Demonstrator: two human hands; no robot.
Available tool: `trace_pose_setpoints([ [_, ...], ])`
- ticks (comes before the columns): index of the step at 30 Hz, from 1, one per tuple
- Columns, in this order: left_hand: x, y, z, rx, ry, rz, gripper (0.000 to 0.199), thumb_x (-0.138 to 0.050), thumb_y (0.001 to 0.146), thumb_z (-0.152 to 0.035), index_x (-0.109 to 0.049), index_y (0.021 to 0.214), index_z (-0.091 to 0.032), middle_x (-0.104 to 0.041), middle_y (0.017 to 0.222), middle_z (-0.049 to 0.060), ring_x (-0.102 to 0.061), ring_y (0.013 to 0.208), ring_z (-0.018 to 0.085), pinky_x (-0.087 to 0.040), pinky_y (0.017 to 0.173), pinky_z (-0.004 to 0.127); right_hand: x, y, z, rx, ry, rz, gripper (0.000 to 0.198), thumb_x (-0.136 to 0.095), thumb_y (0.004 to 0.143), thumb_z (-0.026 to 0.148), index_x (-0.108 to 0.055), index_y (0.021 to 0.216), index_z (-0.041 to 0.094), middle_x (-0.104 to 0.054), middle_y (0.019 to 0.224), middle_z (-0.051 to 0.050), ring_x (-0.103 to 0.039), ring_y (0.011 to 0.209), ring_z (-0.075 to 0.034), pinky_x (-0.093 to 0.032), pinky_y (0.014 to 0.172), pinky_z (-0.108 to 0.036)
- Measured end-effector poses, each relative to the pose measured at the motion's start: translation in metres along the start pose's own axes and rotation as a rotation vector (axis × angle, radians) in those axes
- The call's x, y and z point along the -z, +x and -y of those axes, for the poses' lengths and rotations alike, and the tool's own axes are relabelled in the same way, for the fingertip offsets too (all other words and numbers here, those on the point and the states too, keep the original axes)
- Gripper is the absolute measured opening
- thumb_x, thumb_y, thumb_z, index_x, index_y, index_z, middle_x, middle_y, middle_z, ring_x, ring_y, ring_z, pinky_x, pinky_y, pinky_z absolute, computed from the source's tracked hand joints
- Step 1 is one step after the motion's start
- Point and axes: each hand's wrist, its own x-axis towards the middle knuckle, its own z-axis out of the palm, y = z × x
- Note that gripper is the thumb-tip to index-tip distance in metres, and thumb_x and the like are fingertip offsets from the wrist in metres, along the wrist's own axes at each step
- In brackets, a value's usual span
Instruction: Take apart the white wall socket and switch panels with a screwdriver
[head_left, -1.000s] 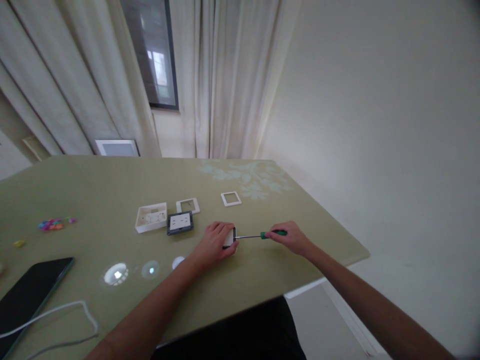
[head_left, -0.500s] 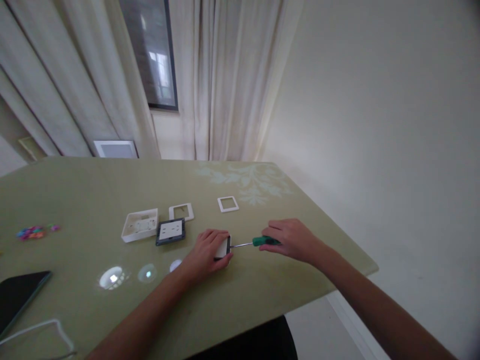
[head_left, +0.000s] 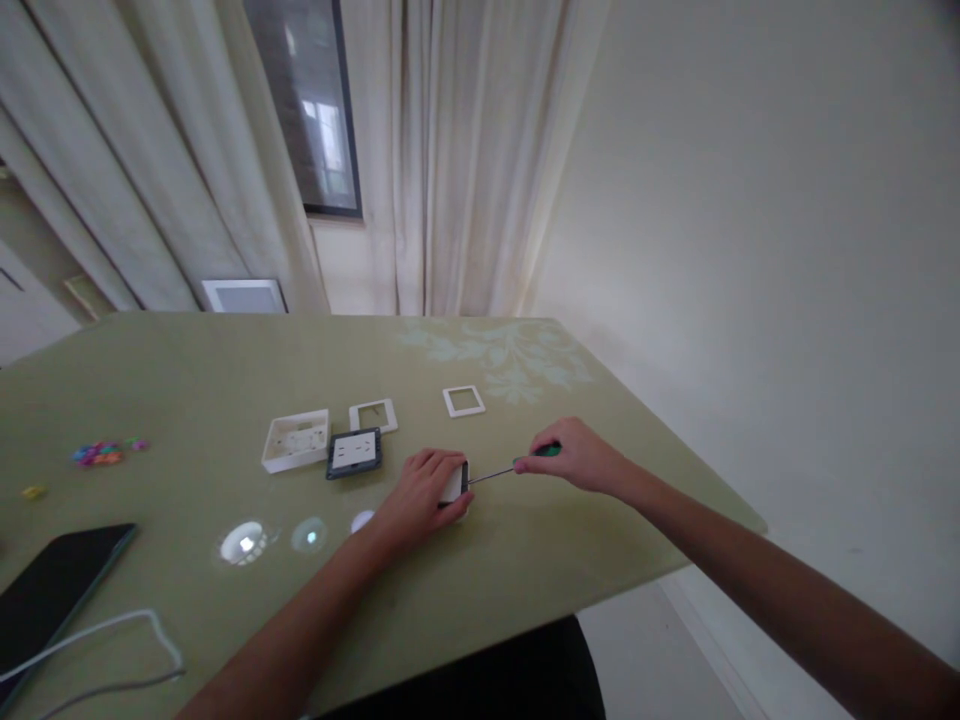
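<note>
My left hand (head_left: 429, 492) is closed around a white and dark wall-socket module (head_left: 454, 484) on the table, covering much of it. In my right hand (head_left: 576, 456) is a screwdriver (head_left: 549, 451) with a green handle, its shaft slanting down to the left. The screwdriver's tip meets the right edge of the module; the exact contact point is too small to make out. Left of my left hand lies another socket module (head_left: 355, 452), dark-rimmed with a white slotted face. Beside it are an open white back box (head_left: 271, 459) and a white frame (head_left: 390, 416).
A second white frame (head_left: 465, 402) lies farther back on the greenish table (head_left: 225, 370). Small colourful pieces (head_left: 101, 454) sit at the left. Nearer are a dark tablet-like device (head_left: 67, 575) and a white cable (head_left: 154, 616). A wall (head_left: 787, 250) borders the table's right side.
My right hand has raised the screwdriver's handle end, so its shaft slopes more steeply. My left hand stays on the module. The whole view has shifted slightly.
</note>
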Motion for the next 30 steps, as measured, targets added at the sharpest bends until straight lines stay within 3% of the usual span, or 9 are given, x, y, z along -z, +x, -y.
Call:
trace_pose_setpoints([
  [3,0.001,0.001,0.002,0.000,-0.004,-0.010,0.041,-0.067,0.101,-0.038,-0.064,0.139,-0.023,-0.075,0.136,0.013,-0.066,0.127,0.034,-0.051,0.114,0.056,-0.024,-0.019,-0.016,-0.123,0.124,-0.037,0.064,-0.062,0.095,0.075,-0.088,0.082,0.017,-0.067,0.057,-0.002,-0.051,0.052,-0.014,-0.033,0.052,-0.027],
  [7,0.000,0.003,0.002,0.005,-0.024,-0.023,0.040,-0.068,0.101,-0.040,-0.065,0.137,-0.022,-0.076,0.133,0.014,-0.067,0.126,0.035,-0.052,0.111,0.056,-0.058,-0.035,-0.021,-0.217,0.215,-0.070,0.072,-0.054,0.096,0.077,-0.084,0.075,0.014,-0.062,0.053,-0.003,-0.050,0.049,-0.015,-0.034,0.051,-0.028],
  [12,-0.007,0.002,-0.011,-0.012,-0.074,-0.027,0.042,-0.075,0.097,-0.044,-0.068,0.133,-0.024,-0.079,0.128,0.011,-0.069,0.121,0.032,-0.055,0.109,0.050,-0.079,-0.026,0.002,-0.153,0.244,-0.069,0.060,-0.058,0.098,0.068,-0.081,0.075,0.017,-0.066,0.063,-0.003,-0.055,0.063,-0.016,-0.036,0.061,-0.029],
  [16,0.000,-0.001,-0.014,0.054,-0.095,-0.101,0.022,-0.064,0.104,-0.037,-0.076,0.118,-0.026,-0.076,0.140,0.011,-0.063,0.133,0.035,-0.042,0.119,0.060,-0.046,-0.012,0.004,-0.081,0.235,-0.030,0.047,-0.079,0.086,0.065,-0.081,0.073,0.019,-0.067,0.064,-0.001,-0.055,0.065,-0.016,-0.033,0.064,-0.030],
  [18,0.008,0.000,-0.011,0.114,-0.108,-0.159,0.023,-0.058,0.107,-0.032,-0.080,0.105,-0.027,-0.076,0.141,0.009,-0.061,0.135,0.037,-0.026,0.125,0.069,-0.019,-0.011,-0.007,-0.081,0.237,-0.027,0.047,-0.082,0.084,0.064,-0.080,0.069,0.020,-0.065,0.061,0.000,-0.053,0.062,-0.016,-0.031,0.062,-0.030],
  [20,0.016,0.004,-0.007,0.178,-0.145,-0.213,0.026,-0.057,0.107,-0.033,-0.081,0.099,-0.027,-0.080,0.132,0.008,-0.065,0.127,0.036,-0.023,0.124,0.070,0.004,-0.013,-0.020,-0.104,0.250,-0.056,0.046,-0.082,0.084,0.063,-0.080,0.069,0.020,-0.064,0.060,0.000,-0.051,0.061,-0.015,-0.030,0.061,-0.030],
  [24,0.028,0.012,0.002,0.318,-0.286,-0.327,0.035,-0.058,0.106,-0.048,-0.080,0.095,-0.024,-0.083,0.107,0.010,-0.070,0.105,0.031,-0.049,0.102,0.051,0.016,-0.018,-0.034,-0.142,0.342,-0.120,0.050,-0.077,0.088,0.066,-0.076,0.072,0.019,-0.061,0.061,-0.001,-0.051,0.061,-0.015,-0.033,0.059,-0.029],
  [27,0.034,0.015,0.005,0.413,-0.438,-0.396,0.048,-0.054,0.107,-0.060,-0.076,0.089,-0.021,-0.079,0.084,0.007,-0.069,0.074,0.023,-0.054,0.071,0.035,-0.007,-0.010,-0.027,-0.147,0.490,-0.166,0.055,-0.060,0.095,0.075,-0.066,0.084,0.021,-0.060,0.068,0.000,-0.053,0.060,-0.015,-0.041,0.057,-0.029],
  [30,0.039,0.015,0.003,0.467,-0.580,-0.436,0.051,-0.056,0.105,-0.065,-0.074,0.092,-0.020,-0.079,0.083,0.005,-0.069,0.065,0.019,-0.056,0.064,0.030,-0.040,0.013,-0.009,-0.108,0.630,-0.211,0.053,-0.055,0.095,0.077,-0.054,0.091,0.024,-0.059,0.077,0.001,-0.058,0.065,-0.015,-0.050,0.063,-0.030],
])
